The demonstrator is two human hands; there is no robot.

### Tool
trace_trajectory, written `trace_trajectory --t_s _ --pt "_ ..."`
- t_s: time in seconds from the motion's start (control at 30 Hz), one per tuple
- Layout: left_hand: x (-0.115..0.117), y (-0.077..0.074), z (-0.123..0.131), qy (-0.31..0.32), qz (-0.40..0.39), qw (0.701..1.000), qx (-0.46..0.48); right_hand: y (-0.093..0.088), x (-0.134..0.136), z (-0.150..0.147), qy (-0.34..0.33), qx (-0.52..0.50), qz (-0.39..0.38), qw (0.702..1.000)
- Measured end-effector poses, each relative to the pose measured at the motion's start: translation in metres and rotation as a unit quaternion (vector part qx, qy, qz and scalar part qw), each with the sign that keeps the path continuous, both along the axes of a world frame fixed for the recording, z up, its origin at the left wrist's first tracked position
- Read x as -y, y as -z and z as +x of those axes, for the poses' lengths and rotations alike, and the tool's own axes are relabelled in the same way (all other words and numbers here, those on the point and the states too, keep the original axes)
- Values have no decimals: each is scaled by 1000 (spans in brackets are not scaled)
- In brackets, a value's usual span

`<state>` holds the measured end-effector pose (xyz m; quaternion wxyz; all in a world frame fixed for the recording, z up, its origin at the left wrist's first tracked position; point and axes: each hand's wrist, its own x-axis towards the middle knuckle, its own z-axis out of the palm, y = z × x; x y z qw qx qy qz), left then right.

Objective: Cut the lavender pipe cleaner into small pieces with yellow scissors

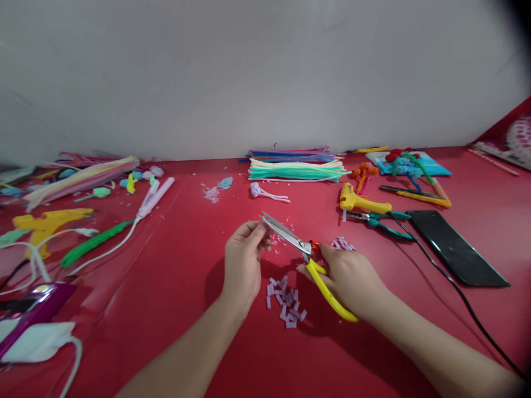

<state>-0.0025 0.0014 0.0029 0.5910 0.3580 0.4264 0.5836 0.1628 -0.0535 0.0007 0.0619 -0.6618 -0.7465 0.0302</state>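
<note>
My right hand (350,279) grips the yellow handles of a pair of scissors (298,246), whose steel blades point up and left toward my left hand. My left hand (243,260) is pinched closed right at the blade tips (267,221), holding something too small to make out. Below and between my hands lies a small heap of several short lilac pipe-cleaner pieces (286,301) on the red table (174,260). Tiny lilac snippings are scattered near the blades, and a few more pieces (342,243) lie just behind my right hand.
A stack of pipe cleaners (296,166) lies by the wall. A yellow glue gun (359,202), green pliers (384,224), a black phone (456,249) with cable sit to the right. Another glue gun (45,224), a pink tool (155,199) and cords are on the left.
</note>
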Motion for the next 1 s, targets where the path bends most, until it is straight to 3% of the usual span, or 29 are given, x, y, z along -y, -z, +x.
trace_trajectory --t_s 1.0 --pt "0 3 0 15 17 1000 7 5 0 0 -1 -13 -19 1000"
